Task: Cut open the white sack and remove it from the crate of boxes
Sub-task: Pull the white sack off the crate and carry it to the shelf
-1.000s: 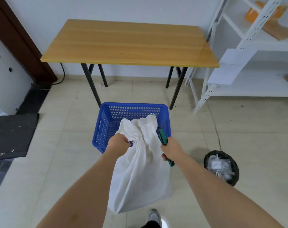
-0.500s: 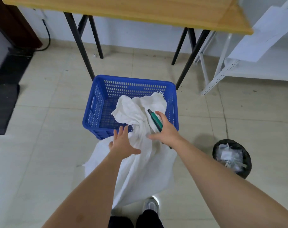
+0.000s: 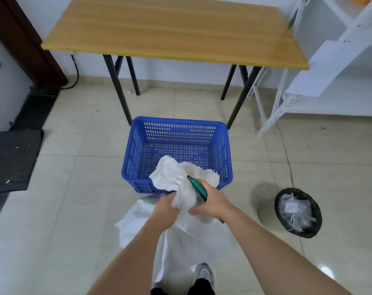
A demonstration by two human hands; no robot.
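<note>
Fingers of both hands bunch the white sack [image 3: 170, 177]; right hand [image 3: 210, 204] grips green cutter [image 3: 196, 186], tip up-left.

A single head-worn, wide-angle view looks forward and steeply down from standing height onto the tiled floor [image 3: 74, 209], with both forearms reaching in from the bottom edge, a blue crate [image 3: 176, 124] mid-frame, and a wooden table [image 3: 170, 28] against the far wall.

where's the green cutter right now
In the head view the green cutter is gripped in the right hand, just right of centre, pressed against the bunched white sack at the blue crate's near edge.
</note>
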